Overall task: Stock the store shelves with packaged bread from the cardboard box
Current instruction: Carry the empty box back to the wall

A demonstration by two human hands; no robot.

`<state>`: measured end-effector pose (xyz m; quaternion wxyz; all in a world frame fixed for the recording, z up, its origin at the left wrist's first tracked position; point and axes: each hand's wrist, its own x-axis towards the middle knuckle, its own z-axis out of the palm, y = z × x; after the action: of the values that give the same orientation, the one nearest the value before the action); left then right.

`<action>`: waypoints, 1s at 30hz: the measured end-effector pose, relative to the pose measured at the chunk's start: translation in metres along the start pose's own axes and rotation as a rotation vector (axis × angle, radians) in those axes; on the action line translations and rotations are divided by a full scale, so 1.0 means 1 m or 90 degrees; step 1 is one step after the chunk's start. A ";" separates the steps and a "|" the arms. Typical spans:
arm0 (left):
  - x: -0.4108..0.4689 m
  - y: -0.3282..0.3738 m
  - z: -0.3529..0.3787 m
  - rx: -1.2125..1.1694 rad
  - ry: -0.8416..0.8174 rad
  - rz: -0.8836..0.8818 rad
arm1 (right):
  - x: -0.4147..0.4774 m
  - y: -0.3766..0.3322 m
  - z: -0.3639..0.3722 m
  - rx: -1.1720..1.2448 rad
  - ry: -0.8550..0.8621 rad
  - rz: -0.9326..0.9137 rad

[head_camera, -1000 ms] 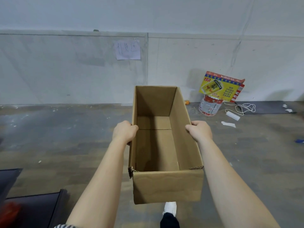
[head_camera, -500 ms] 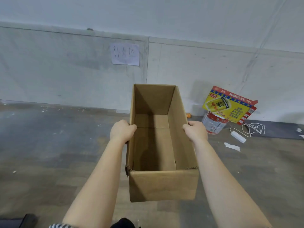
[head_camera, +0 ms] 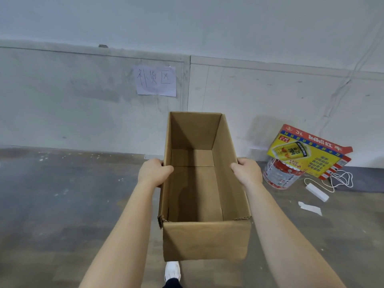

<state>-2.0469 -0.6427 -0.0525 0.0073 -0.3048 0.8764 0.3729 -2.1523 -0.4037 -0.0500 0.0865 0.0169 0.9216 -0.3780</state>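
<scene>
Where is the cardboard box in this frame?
Centre of the head view: the cardboard box is held between the left hand and right hand, each gripping a long side wall, below the paper sign.

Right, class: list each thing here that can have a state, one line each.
cardboard box: top open, empty, held off the floor
left hand: grips the box's left wall
right hand: grips the box's right wall
paper sign: stuck flat on the wall
Red Bull board: upside down, by the wall
power strip: lying on the floor
</scene>
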 end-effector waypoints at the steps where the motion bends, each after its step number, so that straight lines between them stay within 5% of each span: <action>1: 0.018 0.004 -0.005 0.007 -0.003 0.005 | 0.014 -0.009 0.004 0.001 -0.001 0.004; 12: 0.171 0.033 -0.027 0.044 0.011 0.008 | 0.137 -0.073 0.046 -0.022 -0.002 0.012; 30: 0.324 0.040 0.016 0.055 -0.011 -0.078 | 0.305 -0.073 0.105 -0.023 -0.120 -0.021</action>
<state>-2.3358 -0.7824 -0.1158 0.0509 -0.3544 0.8712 0.3359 -2.4442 -0.5398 -0.1248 0.1672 -0.0356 0.9161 -0.3628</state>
